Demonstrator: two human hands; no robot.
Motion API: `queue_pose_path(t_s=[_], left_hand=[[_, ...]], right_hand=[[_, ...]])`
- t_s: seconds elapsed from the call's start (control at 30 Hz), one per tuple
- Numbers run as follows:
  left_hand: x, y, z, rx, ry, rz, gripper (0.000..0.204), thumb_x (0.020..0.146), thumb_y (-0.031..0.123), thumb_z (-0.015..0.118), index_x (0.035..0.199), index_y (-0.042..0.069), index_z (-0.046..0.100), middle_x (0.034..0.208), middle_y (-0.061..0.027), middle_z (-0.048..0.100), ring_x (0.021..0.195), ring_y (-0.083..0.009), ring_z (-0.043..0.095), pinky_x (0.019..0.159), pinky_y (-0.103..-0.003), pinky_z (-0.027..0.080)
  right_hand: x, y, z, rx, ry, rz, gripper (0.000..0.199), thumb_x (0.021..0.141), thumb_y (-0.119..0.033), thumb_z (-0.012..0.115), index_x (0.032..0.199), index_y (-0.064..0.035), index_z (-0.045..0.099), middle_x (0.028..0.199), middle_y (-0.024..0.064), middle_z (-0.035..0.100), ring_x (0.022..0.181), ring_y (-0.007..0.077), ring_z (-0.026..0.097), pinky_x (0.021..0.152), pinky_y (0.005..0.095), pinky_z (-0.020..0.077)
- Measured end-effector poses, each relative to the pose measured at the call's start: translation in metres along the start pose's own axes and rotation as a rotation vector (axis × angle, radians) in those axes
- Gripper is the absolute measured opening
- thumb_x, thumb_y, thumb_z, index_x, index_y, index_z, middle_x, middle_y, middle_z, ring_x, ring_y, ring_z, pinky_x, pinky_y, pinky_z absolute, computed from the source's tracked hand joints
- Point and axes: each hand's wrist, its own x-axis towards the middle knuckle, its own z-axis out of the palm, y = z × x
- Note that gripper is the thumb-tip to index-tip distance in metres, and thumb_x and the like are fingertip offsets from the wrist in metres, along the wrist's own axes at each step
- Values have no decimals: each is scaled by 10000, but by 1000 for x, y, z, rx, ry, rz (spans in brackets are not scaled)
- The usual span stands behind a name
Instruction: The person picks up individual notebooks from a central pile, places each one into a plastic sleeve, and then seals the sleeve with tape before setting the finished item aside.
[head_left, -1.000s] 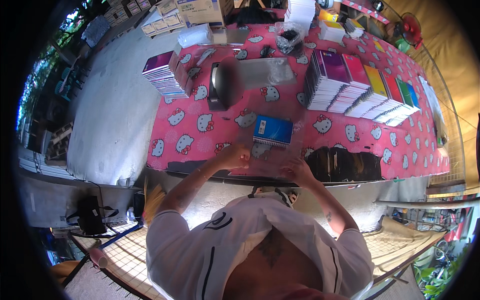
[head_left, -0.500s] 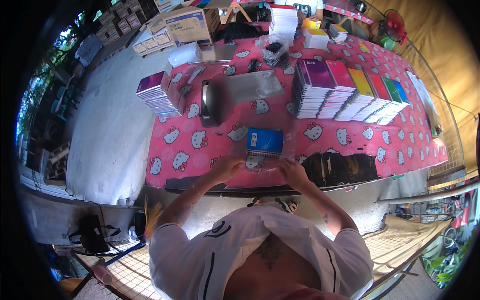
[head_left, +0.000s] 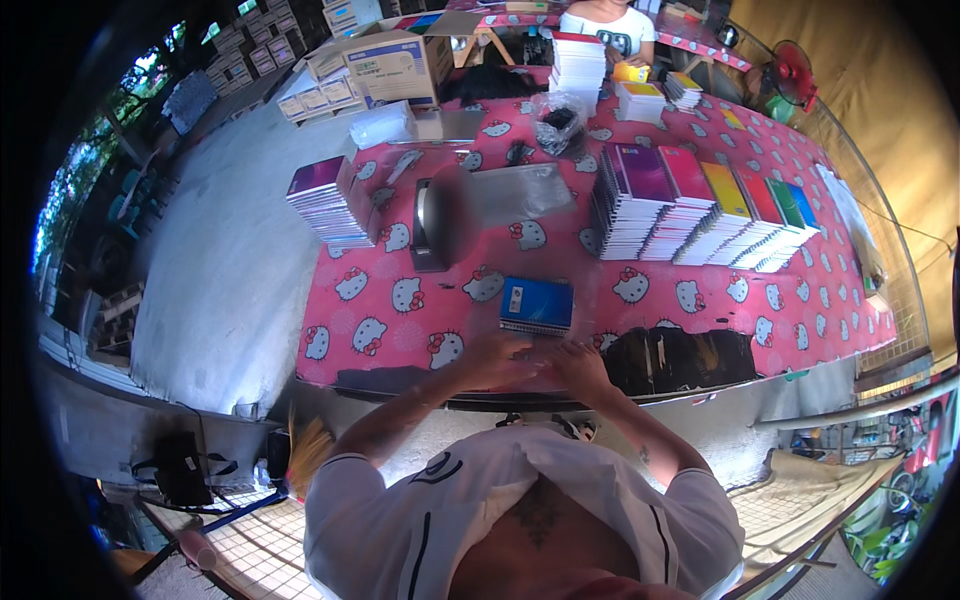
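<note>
A small stack of blue spiral notebooks lies near the front edge of the table, with clear plastic around it that is hard to make out. Just on the near side of the stack, my left hand points its fingers toward the right, closed on the loose end of the plastic. Close beside it my right hand pinches the same plastic, its fingers bent. The fingertips almost meet and are partly smeared. Beyond the stack rests a black device with a silver top, partly blurred.
Tall stacks of coloured spiral notebooks stand to the right, and a purple-topped stack to the left. Clear plastic sleeves lie mid-table. A dark torn patch marks the front edge. Across the table sits another person; cartons stand far left.
My hands have come closer together at the near side of the blue notebooks, the left one moving right. The view has tilted up slightly, showing more of the person across the table.
</note>
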Motion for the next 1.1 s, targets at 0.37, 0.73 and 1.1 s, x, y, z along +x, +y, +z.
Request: queue_pose_path(t_s=[0.37, 0.73, 1.1], left_hand=[[-24, -42, -37, -42, 88, -415, 210, 914, 170, 631, 1096, 66, 637, 910, -136, 703, 855, -345, 688, 762, -421, 542], [8, -96, -35, -631, 176, -610, 249, 929, 196, 674, 1071, -9, 683, 945, -92, 716, 885, -180, 691, 864, -327, 526], [1, -113, -22, -873, 193, -711, 205, 919, 180, 662, 998, -8, 685, 944, -72, 699, 878, -147, 659, 855, -311, 473]], right_hand=[[3, 4, -3, 258, 234, 84, 209, 841, -192, 713, 983, -77, 613, 902, 128, 627, 853, 324, 640, 749, 437, 514], [46, 47, -28, 544, 439, 385, 212, 836, -97, 742, 1019, -36, 652, 884, 108, 714, 794, 218, 693, 725, 332, 536], [-16, 68, -39, 567, 312, 583, 181, 873, -70, 695, 1041, -14, 655, 950, 112, 720, 892, 220, 707, 745, 329, 527]])
